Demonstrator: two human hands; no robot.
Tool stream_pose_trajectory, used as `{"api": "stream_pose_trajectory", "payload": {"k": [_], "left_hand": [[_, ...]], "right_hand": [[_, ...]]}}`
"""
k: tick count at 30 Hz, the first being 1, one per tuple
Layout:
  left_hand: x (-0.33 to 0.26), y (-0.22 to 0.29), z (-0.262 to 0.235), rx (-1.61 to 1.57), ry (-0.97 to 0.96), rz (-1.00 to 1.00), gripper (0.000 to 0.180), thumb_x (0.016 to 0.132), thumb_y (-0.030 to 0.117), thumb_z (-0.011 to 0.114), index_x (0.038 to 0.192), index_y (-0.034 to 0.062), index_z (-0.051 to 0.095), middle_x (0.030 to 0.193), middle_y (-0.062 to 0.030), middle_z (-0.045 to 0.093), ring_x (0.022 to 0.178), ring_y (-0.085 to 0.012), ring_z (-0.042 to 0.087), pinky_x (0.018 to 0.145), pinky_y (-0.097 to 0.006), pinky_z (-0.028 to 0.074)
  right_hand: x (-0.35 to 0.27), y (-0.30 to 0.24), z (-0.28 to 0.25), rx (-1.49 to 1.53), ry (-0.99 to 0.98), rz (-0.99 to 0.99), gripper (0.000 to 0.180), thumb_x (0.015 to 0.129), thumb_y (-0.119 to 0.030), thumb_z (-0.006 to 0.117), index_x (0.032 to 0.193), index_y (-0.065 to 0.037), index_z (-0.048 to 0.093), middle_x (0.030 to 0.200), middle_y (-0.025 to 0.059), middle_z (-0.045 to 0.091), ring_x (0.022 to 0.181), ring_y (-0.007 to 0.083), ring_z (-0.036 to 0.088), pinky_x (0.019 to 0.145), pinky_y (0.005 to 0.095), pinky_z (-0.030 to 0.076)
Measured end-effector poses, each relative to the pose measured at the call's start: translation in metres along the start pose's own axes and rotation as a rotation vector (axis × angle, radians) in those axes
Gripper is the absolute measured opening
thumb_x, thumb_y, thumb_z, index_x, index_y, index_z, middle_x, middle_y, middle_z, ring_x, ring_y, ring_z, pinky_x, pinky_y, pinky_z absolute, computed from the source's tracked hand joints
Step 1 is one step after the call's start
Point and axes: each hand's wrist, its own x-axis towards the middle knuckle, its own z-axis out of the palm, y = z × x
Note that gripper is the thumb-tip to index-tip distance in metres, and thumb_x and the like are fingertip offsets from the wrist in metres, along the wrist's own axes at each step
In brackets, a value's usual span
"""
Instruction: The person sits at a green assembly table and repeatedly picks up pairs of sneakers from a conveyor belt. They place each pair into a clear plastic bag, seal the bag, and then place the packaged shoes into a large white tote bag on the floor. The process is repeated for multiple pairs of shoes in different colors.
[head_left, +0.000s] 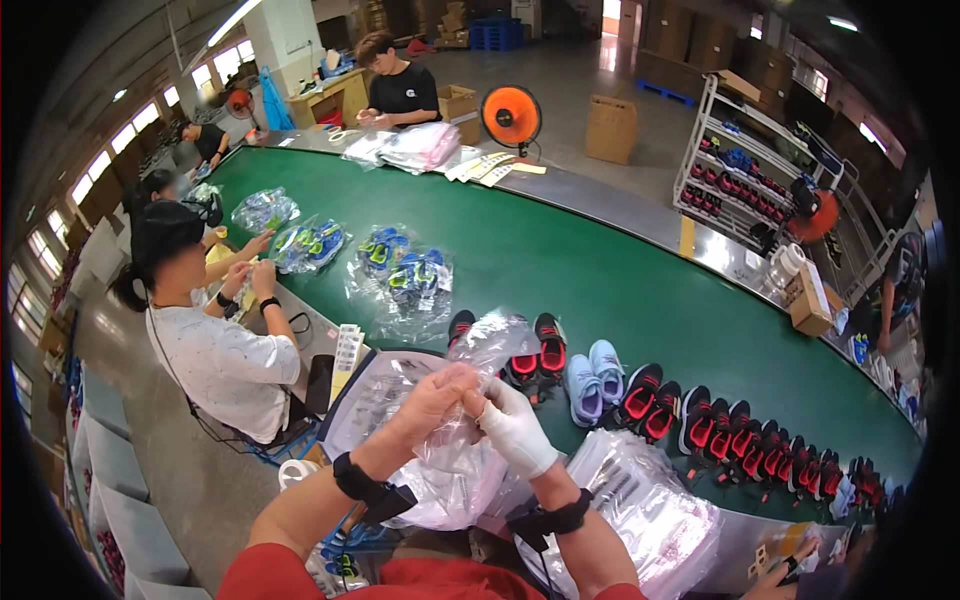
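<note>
My left hand (437, 402), bare, and my right hand (515, 432), in a white glove, meet in front of me with their fingers pinched together. Between them they grip a transparent plastic bag (492, 338), whose upper part spreads toward the belt. Behind the bag stand black and red sneakers (550, 345), partly hidden by it. A pair of light blue sneakers (594, 380) sits to the right of my gloved hand. Below my hands lies a heap of plastic bags (450, 490), and a second bag stack (645, 510) is by my right forearm.
The green conveyor belt (590, 280) carries bagged blue sneakers (415, 275) and, to the right, a long row of black and red sneakers (765, 445). A co-worker in a white shirt (225, 340) sits at left; another person (400, 95) works across the belt near an orange fan (511, 115).
</note>
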Motion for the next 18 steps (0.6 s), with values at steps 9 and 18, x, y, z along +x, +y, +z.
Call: {"api": "stream_pose_trajectory", "payload": {"k": [9, 18], "left_hand": [[0.015, 0.002, -0.006, -0.19, 0.433, 0.275, 0.009, 0.093, 0.014, 0.057, 0.085, 0.0117, 0.057, 0.066, 0.0089, 0.051, 0.046, 0.0019, 0.035, 0.039, -0.018, 0.027], [0.035, -0.011, 0.061, 0.176, -0.164, 0.5, 0.01, 0.081, 0.002, 0.055, 0.09, 0.0004, 0.057, 0.079, -0.0022, 0.059, 0.069, -0.0111, 0.054, 0.061, -0.029, 0.046]], "right_hand": [[-0.041, 0.007, -0.088, -0.291, 0.499, -0.023, 0.021, 0.084, -0.014, 0.063, 0.072, -0.003, 0.05, 0.06, 0.002, 0.055, 0.051, 0.0082, 0.051, 0.048, 0.0241, 0.041], [-0.008, -0.013, -0.042, -1.164, 0.188, -0.493, 0.029, 0.073, -0.008, 0.065, 0.1, 0.0, 0.056, 0.091, 0.0156, 0.061, 0.085, 0.0307, 0.062, 0.074, 0.0383, 0.051]]}}
